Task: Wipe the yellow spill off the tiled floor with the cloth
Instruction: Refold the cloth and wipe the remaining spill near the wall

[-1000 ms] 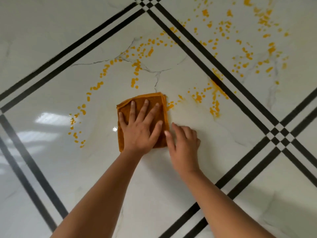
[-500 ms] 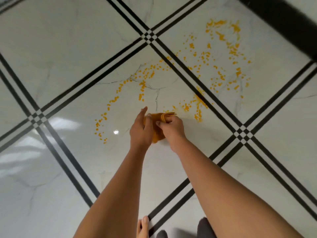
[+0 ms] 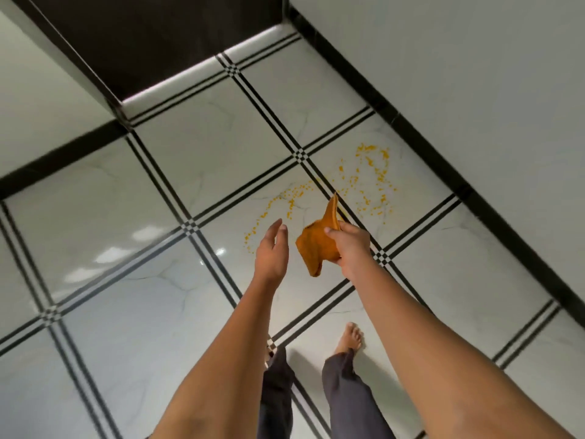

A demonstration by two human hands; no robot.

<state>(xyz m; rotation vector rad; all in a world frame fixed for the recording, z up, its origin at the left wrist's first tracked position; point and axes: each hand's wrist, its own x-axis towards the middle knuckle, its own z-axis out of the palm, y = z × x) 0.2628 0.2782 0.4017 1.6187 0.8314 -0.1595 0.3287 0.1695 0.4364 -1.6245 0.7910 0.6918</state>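
1. Head view, the cloth: the orange cloth (image 3: 313, 245) hangs in the air above the tiled floor (image 3: 205, 147), bunched and folded, with one corner sticking up and another drooping. It touches neither the tiles nor the spill.
2. Right hand: the right hand (image 3: 353, 247) grips the cloth along its right side, fingers and thumb curled round the fabric. Gathering it like this probably serves to turn or refold it into a pad.
3. Left hand: the left hand (image 3: 270, 251) is just beside the cloth's left edge but apart from it. Its fingers are straight and loosely together, and it holds nothing. The palm faces the cloth, seemingly ready to help with the folding.
4. The spill: the yellow spill (image 3: 368, 151) lies beyond both hands as scattered droplets. They arc across two tiles and the black double line between them, near the dark skirting (image 3: 411, 131) under the pale wall (image 3: 474, 74). Most of it looks unwiped.
5. The stance: a bare foot (image 3: 349, 335) and dark trouser legs (image 3: 345, 391) show below the arms, well back from the droplets, probably to avoid treading in them.
6. Judgement: the wiping is far from finished. The next move calls for bringing the cloth down flat onto the droplets. A bunched cloth may only smear them along the dark lines.
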